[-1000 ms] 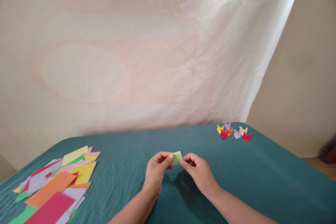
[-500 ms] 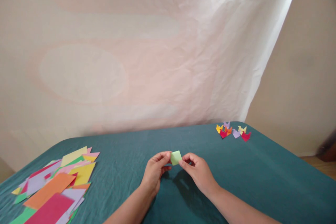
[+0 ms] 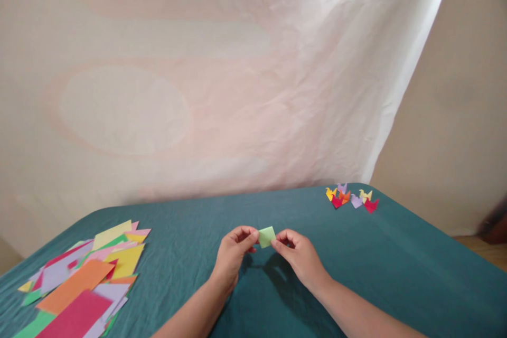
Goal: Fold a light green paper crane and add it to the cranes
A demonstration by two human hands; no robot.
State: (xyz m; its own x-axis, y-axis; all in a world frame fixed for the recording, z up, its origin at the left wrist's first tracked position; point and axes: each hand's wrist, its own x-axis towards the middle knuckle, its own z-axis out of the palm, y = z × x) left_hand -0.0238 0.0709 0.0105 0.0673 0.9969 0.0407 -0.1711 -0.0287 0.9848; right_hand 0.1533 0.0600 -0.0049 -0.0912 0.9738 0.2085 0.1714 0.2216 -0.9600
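Note:
A small folded light-green paper piece [image 3: 266,236] is held just above the teal tablecloth [image 3: 396,264], near its middle. My left hand [image 3: 233,254] pinches its left edge between thumb and fingers. My right hand [image 3: 298,256] pinches its right edge the same way. Both hands are closed on the paper, and their fingertips cover part of it.
A loose heap of coloured paper sheets [image 3: 81,280] lies at the left front of the table. Several small folded paper figures [image 3: 351,198] sit at the far right corner. A wrinkled pale sheet [image 3: 198,90] hangs behind the table.
The hands and the green paper have barely shifted; the paper now sits a little flatter between the fingers.

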